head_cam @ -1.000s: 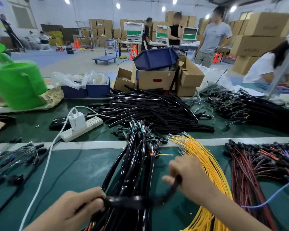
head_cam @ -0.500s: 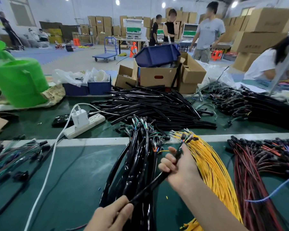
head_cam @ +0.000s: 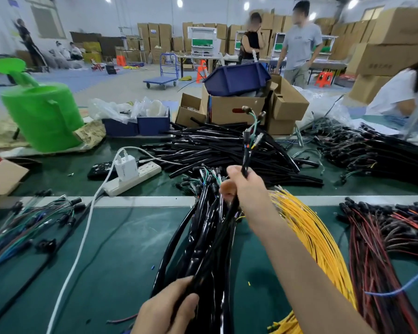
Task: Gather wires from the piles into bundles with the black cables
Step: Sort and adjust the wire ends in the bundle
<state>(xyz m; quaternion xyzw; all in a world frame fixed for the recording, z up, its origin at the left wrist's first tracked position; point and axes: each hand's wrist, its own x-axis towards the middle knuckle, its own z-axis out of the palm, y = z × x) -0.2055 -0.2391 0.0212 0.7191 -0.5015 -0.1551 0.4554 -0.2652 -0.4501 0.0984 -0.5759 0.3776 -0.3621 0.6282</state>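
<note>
Right hand has lifted since half a second ago. The thin glossy black cable it grips now stands almost upright instead of slanting low over the worktop. Left hand has kept near the bottom edge of view, little changed.

Right hand: fingers curled round the black cable, fist raised above the far end of the heap of glossy black cables. Above the fist the cable ends in short green, white and dark leads tipped with small plugs, fanned out in front of the brown cardboard boxes.

Left hand: thumb and fingers closed on black cable at the near end of the heap. Whether it holds only the one cable or several, cannot tell.

Heap of black cables lies lengthwise on the dark green worktop, between the hands. Just to its right is a sheaf of thin yellow wires, passing under the right forearm. Further right, a pile of red and black wires. Far left, loose blue and green wires.

Behind the pale strip across the worktop:
- a pile of black tubing
- a white power strip with a white charger plugged in
- a green plastic watering can
</note>
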